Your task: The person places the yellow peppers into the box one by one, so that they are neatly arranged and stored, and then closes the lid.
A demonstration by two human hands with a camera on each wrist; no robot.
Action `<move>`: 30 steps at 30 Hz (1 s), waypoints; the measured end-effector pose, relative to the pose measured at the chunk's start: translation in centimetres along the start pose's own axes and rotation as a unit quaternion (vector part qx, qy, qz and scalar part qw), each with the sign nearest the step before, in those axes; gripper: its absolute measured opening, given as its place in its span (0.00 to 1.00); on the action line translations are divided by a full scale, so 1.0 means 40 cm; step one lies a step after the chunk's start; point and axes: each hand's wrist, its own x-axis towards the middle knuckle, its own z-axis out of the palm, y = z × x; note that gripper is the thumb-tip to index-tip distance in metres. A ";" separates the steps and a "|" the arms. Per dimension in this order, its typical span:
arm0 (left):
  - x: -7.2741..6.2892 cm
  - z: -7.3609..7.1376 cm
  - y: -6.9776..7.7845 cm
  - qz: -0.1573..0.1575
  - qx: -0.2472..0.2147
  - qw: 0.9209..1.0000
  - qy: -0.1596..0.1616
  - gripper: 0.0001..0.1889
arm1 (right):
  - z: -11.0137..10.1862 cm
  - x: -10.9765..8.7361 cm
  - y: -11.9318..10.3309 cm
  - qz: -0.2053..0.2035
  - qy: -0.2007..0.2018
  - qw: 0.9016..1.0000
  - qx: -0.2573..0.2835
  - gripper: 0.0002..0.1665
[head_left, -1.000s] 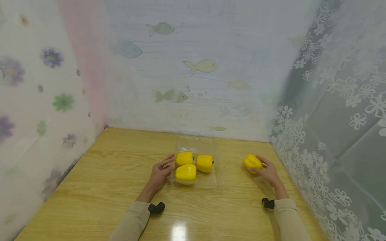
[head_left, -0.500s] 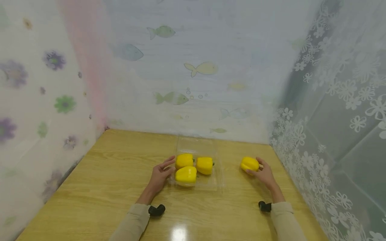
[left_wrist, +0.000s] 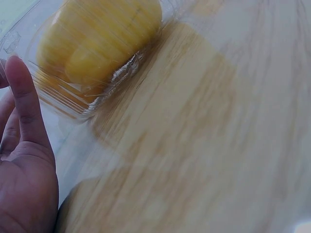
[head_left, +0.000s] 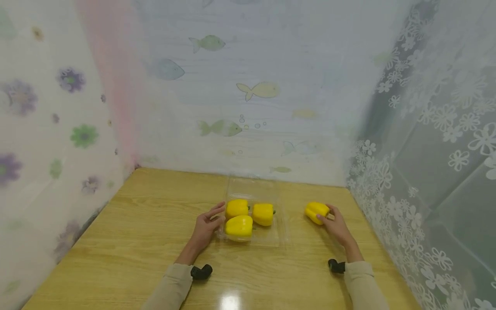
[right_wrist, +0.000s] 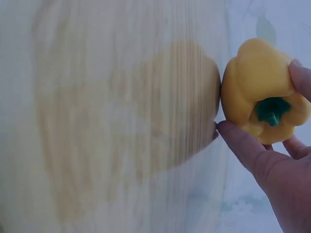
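In the head view, my right hand (head_left: 338, 227) holds a yellow bell pepper (head_left: 317, 212) at the right of the table. The right wrist view shows that bell pepper (right_wrist: 257, 73) against the tabletop with its green stem end towards the palm, thumb and fingers around it. A clear plastic clamshell box (head_left: 267, 237) lies with its lid tipped back, and three yellow bell peppers (head_left: 239, 225) sit inside. My left hand (head_left: 204, 228) touches the box's left edge with extended fingers. In the left wrist view the thumb meets the clear wall (left_wrist: 63, 99).
The wood-grain table (head_left: 155, 206) is bordered by a fish-print curtain (head_left: 255, 142) at the back, a flowered sheet (head_left: 77, 107) on the left and a white-flowered sheer curtain (head_left: 426, 172) on the right. A black wrist camera (head_left: 201, 272) sits at the left cuff.
My right hand has moved slightly left with the bell pepper, which has turned a little. My left hand stays at the box's edge. The head view has shifted slightly.
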 end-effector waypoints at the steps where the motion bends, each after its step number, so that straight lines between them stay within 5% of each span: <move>1: 0.000 0.000 0.000 0.000 0.000 1.000 0.001 0.24 | 0.003 0.001 -0.004 -0.004 0.000 1.000 0.001 0.47; 17: 0.005 -0.005 -0.009 0.009 -0.007 1.000 -0.008 0.24 | 0.036 0.016 -0.013 -0.006 -0.002 1.000 0.022 0.46; 30: 0.004 -0.005 -0.006 0.007 -0.004 1.000 -0.010 0.25 | 0.059 0.021 -0.027 -0.102 0.052 0.984 0.137 0.40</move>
